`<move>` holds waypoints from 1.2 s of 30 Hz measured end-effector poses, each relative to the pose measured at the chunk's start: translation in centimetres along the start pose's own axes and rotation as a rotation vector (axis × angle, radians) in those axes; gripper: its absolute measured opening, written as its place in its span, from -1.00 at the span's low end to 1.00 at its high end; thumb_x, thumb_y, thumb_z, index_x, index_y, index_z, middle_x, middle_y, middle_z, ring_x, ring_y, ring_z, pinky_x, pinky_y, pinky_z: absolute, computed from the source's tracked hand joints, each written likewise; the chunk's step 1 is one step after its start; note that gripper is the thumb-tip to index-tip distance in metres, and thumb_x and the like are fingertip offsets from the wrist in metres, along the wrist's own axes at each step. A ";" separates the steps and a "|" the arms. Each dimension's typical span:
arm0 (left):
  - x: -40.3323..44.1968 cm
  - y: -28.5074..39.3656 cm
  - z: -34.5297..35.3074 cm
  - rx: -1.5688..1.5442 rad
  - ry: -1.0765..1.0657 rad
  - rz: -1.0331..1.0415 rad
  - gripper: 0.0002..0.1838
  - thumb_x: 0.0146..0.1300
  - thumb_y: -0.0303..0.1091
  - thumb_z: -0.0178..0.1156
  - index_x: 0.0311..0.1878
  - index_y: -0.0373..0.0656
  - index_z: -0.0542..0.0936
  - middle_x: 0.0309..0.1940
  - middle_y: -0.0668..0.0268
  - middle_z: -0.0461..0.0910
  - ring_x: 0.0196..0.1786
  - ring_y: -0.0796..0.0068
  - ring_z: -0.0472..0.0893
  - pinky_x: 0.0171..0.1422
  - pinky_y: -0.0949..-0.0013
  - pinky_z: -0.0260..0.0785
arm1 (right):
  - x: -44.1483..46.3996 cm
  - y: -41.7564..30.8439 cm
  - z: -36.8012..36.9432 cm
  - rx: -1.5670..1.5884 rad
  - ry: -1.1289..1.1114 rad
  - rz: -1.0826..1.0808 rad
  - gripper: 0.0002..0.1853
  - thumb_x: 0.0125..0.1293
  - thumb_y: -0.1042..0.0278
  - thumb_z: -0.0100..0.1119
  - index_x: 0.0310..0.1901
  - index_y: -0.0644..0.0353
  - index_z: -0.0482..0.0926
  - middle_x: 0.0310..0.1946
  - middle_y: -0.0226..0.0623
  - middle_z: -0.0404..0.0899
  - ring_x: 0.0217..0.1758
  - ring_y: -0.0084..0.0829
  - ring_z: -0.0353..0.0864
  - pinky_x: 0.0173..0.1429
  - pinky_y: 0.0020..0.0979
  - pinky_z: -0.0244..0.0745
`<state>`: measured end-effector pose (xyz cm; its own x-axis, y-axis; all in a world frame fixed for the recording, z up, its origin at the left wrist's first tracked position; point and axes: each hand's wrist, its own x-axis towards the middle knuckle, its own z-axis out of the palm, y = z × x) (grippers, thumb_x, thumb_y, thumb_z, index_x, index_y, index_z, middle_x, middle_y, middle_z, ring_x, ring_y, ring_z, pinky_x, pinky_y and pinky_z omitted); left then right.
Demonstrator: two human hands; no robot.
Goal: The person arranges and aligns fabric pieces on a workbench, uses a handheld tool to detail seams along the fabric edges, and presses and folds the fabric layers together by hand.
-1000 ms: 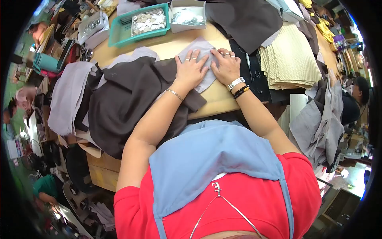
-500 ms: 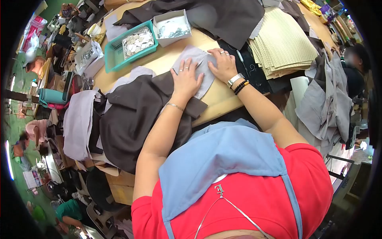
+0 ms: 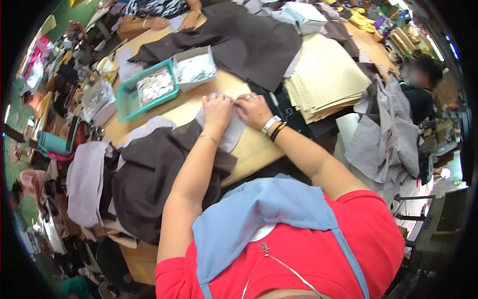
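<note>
A light grey-lilac fabric piece lies on the wooden table, its far edge raised and bunched under my fingers. My left hand has its fingers curled and closed on that edge. Right beside it, my right hand pinches the same edge, with thumb and fingertips nearly meeting my left hand. The exact grip is partly hidden by my knuckles. Dark brown fabric is heaped at my left forearm and drapes over the table's near edge.
A teal basket with small pale pieces and a white box of small items stand beyond my hands. Quilted gold sheets are stacked at right. Another person's hands work across the table. Grey cloths hang at right.
My hands have gone from lying spread on the light grey fabric to closing together on its far edge, lifting it. The view has tilted up, bringing the person opposite into sight.
</note>
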<state>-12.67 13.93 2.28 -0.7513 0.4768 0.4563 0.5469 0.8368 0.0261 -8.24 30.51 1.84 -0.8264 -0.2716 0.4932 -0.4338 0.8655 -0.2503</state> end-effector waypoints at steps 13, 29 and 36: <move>-1.1 -0.7 0.0 -0.251 -0.014 -0.249 -0.84 0.29 -0.08 0.21 -0.19 0.16 0.69 -0.22 0.43 0.68 -0.07 0.37 0.62 0.11 0.02 0.18 | 0.2 -0.3 -0.5 -0.011 -0.058 0.086 -0.74 0.23 0.14 0.23 -0.06 -0.05 0.64 -0.04 -0.48 0.59 0.06 -0.38 0.52 0.06 -0.23 0.31; -1.5 -1.1 -0.5 -0.227 0.025 -0.151 -0.84 0.26 -0.13 0.23 -0.23 0.13 0.76 -0.29 0.45 0.68 -0.17 0.42 0.63 0.10 0.05 0.19 | 1.5 1.4 0.6 0.145 0.001 0.157 -0.84 0.17 0.15 0.34 -0.36 0.02 0.65 -0.26 -0.34 0.63 -0.08 -0.23 0.56 -0.01 -0.19 0.46; -1.5 -0.7 -1.0 -0.312 -0.055 -0.214 -0.80 0.26 -0.15 0.24 -0.13 0.14 0.77 -0.28 0.41 0.66 -0.15 0.35 0.64 0.15 0.02 0.17 | 1.5 0.8 -0.3 0.226 0.014 0.158 -0.86 0.15 0.31 0.35 -0.39 0.09 0.56 -0.43 -0.35 0.67 -0.25 -0.29 0.62 -0.11 -0.25 0.45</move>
<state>-11.52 12.37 2.45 -0.8747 0.3207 0.3634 0.4552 0.8010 0.3888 -9.75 30.94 2.62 -0.8858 -0.1333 0.4445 -0.3703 0.7803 -0.5039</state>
